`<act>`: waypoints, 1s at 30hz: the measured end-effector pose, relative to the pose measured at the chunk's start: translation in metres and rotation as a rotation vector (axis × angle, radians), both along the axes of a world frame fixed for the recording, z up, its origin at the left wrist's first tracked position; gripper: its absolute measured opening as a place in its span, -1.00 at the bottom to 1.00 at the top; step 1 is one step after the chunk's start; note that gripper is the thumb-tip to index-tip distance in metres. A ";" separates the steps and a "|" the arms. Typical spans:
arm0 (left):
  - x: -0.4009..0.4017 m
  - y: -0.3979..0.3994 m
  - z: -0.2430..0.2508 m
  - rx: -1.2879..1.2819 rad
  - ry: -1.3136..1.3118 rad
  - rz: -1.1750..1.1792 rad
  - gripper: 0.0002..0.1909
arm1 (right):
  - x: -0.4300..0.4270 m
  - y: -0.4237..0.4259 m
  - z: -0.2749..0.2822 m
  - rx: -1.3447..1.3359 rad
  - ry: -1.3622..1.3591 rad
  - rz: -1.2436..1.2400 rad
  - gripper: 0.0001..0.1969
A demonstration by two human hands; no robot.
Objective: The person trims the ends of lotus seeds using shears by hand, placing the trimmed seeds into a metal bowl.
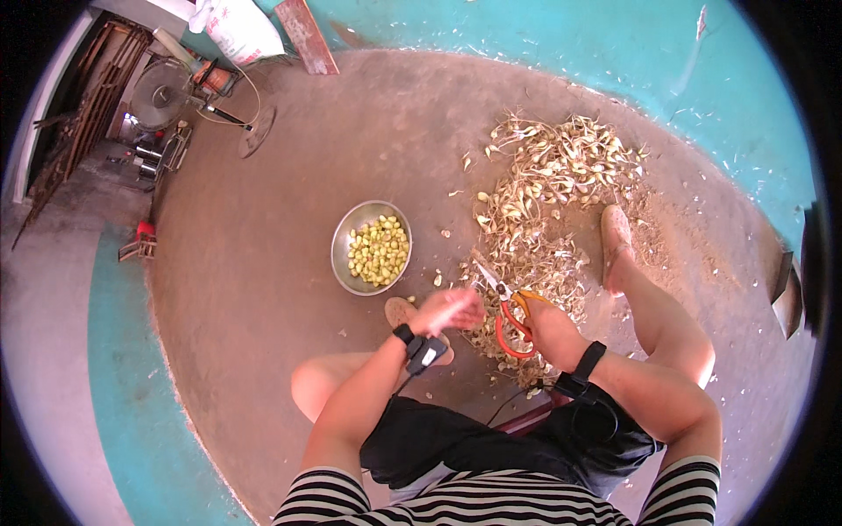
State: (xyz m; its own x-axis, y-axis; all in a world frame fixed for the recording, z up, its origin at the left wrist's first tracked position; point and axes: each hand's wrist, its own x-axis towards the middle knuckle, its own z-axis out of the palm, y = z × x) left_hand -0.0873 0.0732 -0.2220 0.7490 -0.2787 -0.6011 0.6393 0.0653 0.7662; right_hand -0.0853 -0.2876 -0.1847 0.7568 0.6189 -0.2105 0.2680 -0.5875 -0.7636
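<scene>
Scissors (505,297) with one red and one orange handle are in my right hand (554,334), blades pointing up and to the left. My left hand (452,311) is just left of them, blurred; whether its fingers hold anything is unclear. Up and left of that hand, a round metal bowl (340,244) holds many peeled, yellowish bulbs (378,250). Unpeeled bulbs with long dry stems (559,164) lie heaped on the floor ahead on the right. Dry skins and cut stems (559,269) are strewn between this heap and my right hand.
My sandalled feet (616,240) rest on the floor beside the scraps. A standing fan (161,95), a white sack (240,29) and a worn board (307,36) are at the upper left. A turquoise wall (559,33) runs along the far side. A cable hangs by my right wrist.
</scene>
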 end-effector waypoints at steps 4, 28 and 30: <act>-0.037 -0.049 0.026 -0.220 0.008 -0.046 -0.56 | 0.013 0.010 -0.004 0.098 -0.253 -0.006 -0.89; -0.043 -0.070 0.086 -0.435 0.010 0.176 -0.59 | 0.024 -0.009 0.069 -0.067 -0.205 0.066 -0.75; -0.039 -0.056 0.084 -0.397 0.042 0.113 -0.56 | 0.033 -0.010 0.087 -0.058 -0.153 0.029 -0.76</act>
State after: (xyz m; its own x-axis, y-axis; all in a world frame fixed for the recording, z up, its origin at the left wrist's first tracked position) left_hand -0.1262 0.0169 -0.1385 0.7652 -0.4125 -0.4943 0.6415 0.4226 0.6403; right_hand -0.0521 -0.2974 -0.0978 0.7648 0.6309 -0.1302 0.3960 -0.6198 -0.6775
